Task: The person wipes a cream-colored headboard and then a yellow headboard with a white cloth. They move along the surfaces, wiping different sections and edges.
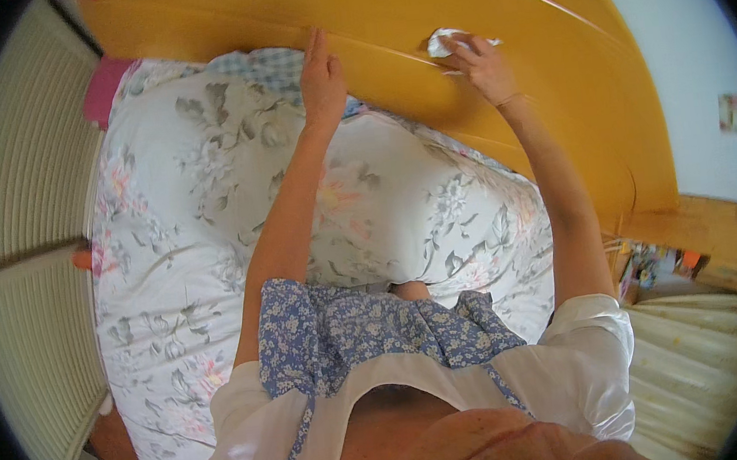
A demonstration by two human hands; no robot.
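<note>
A crumpled white tissue or cloth [441, 42] is under the fingers of my right hand [484, 67], pressed to the yellow wooden headboard [565, 75]. My left hand [323, 86] is empty and extended, seen edge-on, with its fingertips at the headboard's lower ledge. It appears to lean on the headboard; the exact contact is hidden. Just below both hands lies the bed, covered with a white floral quilt [206, 178]. A blue checked fabric [269, 68] shows between the quilt and the headboard, left of my left hand.
Cream slatted panels [11, 130] stand along the bed's left side. A pink object [107, 88] is at the bed's far left corner. On the right are a wooden surface [724, 232], a cluster of small items [658, 267] and a pale draped cloth [689, 359].
</note>
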